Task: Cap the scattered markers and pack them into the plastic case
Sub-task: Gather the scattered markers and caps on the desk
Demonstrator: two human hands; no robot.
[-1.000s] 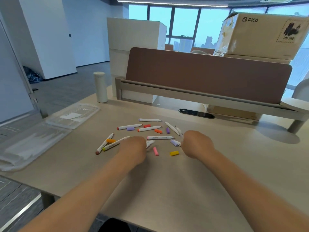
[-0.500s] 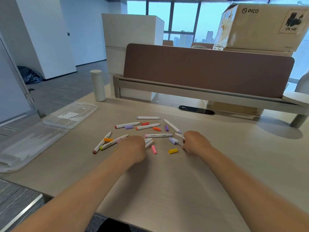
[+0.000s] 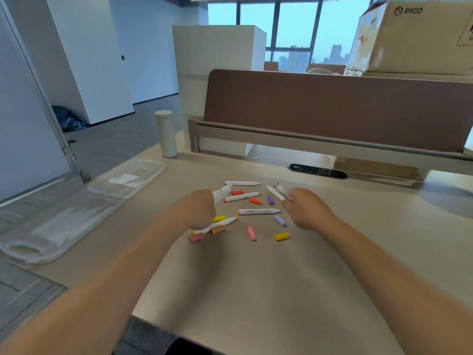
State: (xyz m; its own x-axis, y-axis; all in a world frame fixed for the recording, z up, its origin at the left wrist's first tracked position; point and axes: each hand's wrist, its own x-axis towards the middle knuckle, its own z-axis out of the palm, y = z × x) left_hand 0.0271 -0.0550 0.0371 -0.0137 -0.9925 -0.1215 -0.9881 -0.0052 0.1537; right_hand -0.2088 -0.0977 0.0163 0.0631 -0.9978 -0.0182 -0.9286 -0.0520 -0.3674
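Several white markers [image 3: 258,211] and loose coloured caps lie scattered mid-desk, among them a pink cap [image 3: 251,233], a yellow cap [image 3: 281,236] and a lilac cap [image 3: 279,220]. My left hand [image 3: 198,208] is closed around a white marker [image 3: 222,192] that sticks out past my fingers, lifted off the desk. My right hand [image 3: 304,210] grips another white marker [image 3: 282,190] by its end, tip pointing away. The clear plastic case [image 3: 76,208] lies open at the left edge of the desk, away from both hands.
A white cylindrical bottle [image 3: 166,134] stands at the back left. A brown divider panel [image 3: 332,108] runs across the back of the desk, with a cable port [image 3: 317,171] in front of it. A cardboard box [image 3: 414,37] sits top right.
Both hands rose from the desk, each taking up a white marker. The markers and caps on the left of the pile have shifted. The camera moved closer and turned slightly right.
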